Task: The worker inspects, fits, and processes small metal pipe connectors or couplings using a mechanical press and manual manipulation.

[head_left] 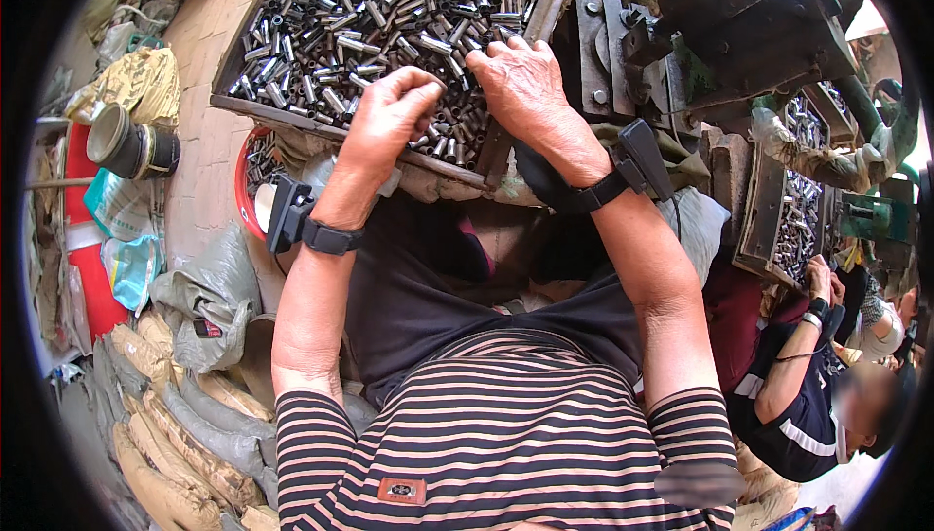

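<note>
Fingers curled, shiny hollow metal tubes

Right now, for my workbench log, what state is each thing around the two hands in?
Bare left hand: fingers curled, grip unclear
Bare right hand: fingers bent, grip unclear
Large dark-rimmed tray: heaped with loose silvery metal tubes
Round red basin: partly hidden, holding metal tubes
Black wrist straps: fastened
Grey plastic sack: crumpled

Gleams as smooth metal on tubes at twelve o'clock; looks rough, perhaps wooden, on tray rim at one; shows matt cloth on shirt at six.
</note>
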Tool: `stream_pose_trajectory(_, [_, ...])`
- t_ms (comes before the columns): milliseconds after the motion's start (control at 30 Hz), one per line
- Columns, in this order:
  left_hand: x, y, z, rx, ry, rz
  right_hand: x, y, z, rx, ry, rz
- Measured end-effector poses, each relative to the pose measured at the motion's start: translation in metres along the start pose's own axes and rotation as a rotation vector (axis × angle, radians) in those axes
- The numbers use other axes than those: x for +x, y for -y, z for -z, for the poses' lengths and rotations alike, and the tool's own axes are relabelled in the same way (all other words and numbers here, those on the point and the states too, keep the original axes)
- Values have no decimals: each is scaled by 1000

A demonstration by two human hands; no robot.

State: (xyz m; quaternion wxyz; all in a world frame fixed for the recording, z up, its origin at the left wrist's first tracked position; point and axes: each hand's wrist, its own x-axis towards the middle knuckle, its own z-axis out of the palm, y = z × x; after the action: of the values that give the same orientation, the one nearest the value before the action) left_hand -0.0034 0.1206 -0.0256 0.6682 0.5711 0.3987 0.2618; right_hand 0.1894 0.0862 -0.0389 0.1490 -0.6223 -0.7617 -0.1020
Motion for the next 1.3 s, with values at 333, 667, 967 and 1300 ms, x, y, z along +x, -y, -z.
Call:
stream_pose_trajectory(333, [22,13,-24,942,-57,-488,-20,-12,33,732,-206,-301])
stream_pose_trajectory(667, [36,19,-42,1218,-110,-454,-62,-9,52,1005,-178,-429])
stream_pose_trajectory(967, [11,7,-33,314,100,-252,-72,3,52,1394,-256,-625])
stream_pose_trajectory(1300, [-26,-18,-53,-137,119,-80,-70,18,52,1538,-189,-594])
